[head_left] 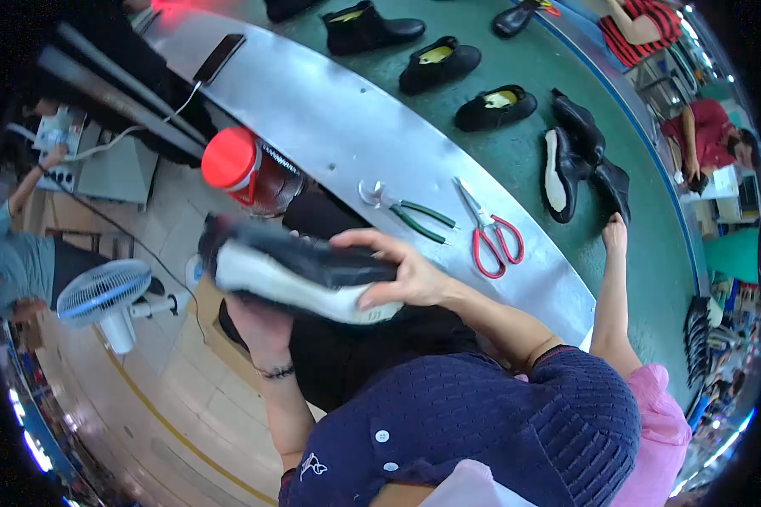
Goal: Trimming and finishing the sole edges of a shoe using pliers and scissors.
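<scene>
A black shoe (313, 258) with a white sole is held tilted on its side above my lap, slightly blurred. My right hand (406, 275) grips its right end, thumb on the white sole and fingers over the black upper. Beneath the left part of the shoe, my left hand (260, 325) supports it; the shoe hides most of those fingers. Green-handled pliers (414, 217) and red-handled scissors (492, 237) lie on the metal bench edge (355, 127) beyond my hands.
Several black shoes (496, 108) stand on the green surface (516, 160). A co-worker's hand (617, 232) touches the shoes at the right. A red-lidded clear jar (232, 160) is beside the bench. A phone (220, 59) with a white cable lies on the metal; a fan (106, 296) stands left.
</scene>
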Action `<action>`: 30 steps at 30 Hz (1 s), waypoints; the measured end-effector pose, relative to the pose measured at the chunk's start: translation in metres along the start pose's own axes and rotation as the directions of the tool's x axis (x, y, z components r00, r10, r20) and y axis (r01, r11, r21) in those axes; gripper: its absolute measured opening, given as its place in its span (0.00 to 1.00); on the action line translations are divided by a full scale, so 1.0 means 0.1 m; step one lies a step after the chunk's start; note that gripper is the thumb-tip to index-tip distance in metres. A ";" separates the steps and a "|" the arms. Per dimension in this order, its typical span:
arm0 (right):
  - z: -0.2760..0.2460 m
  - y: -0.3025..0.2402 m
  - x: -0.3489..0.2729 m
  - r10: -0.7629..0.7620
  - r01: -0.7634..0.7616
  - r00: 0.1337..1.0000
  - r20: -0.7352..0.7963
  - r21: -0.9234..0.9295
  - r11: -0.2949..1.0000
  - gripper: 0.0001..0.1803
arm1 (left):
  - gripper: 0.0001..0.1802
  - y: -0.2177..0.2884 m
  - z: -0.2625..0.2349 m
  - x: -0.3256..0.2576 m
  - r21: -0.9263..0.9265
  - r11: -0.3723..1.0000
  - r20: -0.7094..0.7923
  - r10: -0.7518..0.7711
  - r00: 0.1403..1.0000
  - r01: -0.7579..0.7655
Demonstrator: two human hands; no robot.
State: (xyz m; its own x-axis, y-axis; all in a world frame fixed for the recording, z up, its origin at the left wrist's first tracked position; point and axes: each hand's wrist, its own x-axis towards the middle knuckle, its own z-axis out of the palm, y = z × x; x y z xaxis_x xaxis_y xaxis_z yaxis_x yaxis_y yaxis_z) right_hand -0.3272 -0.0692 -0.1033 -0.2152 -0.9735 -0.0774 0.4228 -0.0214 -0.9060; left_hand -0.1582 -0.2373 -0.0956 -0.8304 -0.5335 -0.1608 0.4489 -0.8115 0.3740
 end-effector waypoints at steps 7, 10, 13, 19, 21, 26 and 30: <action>-0.95 -0.52 -0.51 -0.612 0.088 0.420 -0.670 -0.642 0.762 0.33 | 0.38 -0.12 0.16 0.14 0.320 0.941 0.076 -0.141 0.987 0.110; -1.27 -0.72 -0.81 -0.648 0.007 0.110 -0.753 -0.652 0.759 0.31 | 0.36 -0.07 -0.01 0.09 0.425 0.893 0.019 -0.172 0.985 0.148; -1.73 -0.68 -1.29 -0.733 -0.088 -0.154 -0.663 -0.730 0.678 0.32 | 0.35 -0.02 -0.13 0.01 0.483 0.859 -0.058 -0.166 0.984 0.173; -2.47 -0.48 -2.21 -0.792 -0.707 -0.323 -0.517 -0.425 0.566 0.38 | 0.32 -0.05 -0.33 -0.01 0.441 0.870 -0.154 -0.169 0.974 0.221; -2.76 -0.27 -2.40 -0.620 -0.509 -0.232 -0.749 -0.450 0.734 0.37 | 0.32 -0.12 -0.31 0.05 0.487 0.842 -0.127 -0.192 0.973 0.230; -2.44 -0.63 -1.27 -0.695 -0.566 0.145 -0.704 -0.635 0.525 0.21 | 0.28 -0.26 -0.02 0.11 0.516 0.832 -0.062 -0.204 0.977 0.206; -2.16 -0.73 -0.24 -0.545 -0.480 0.419 -0.726 -0.687 0.546 0.28 | 0.25 -0.30 0.00 0.01 0.533 0.823 -0.092 -0.175 0.980 0.197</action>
State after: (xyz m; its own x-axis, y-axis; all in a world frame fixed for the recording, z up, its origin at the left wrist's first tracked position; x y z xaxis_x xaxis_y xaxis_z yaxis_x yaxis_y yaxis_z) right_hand -0.5430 0.0054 -0.1248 -0.9599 -0.2312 0.1587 -0.2703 0.6122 -0.7431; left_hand -0.1725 -0.2138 -0.1067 -0.8622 -0.4028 -0.3071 0.0298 -0.6457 0.7630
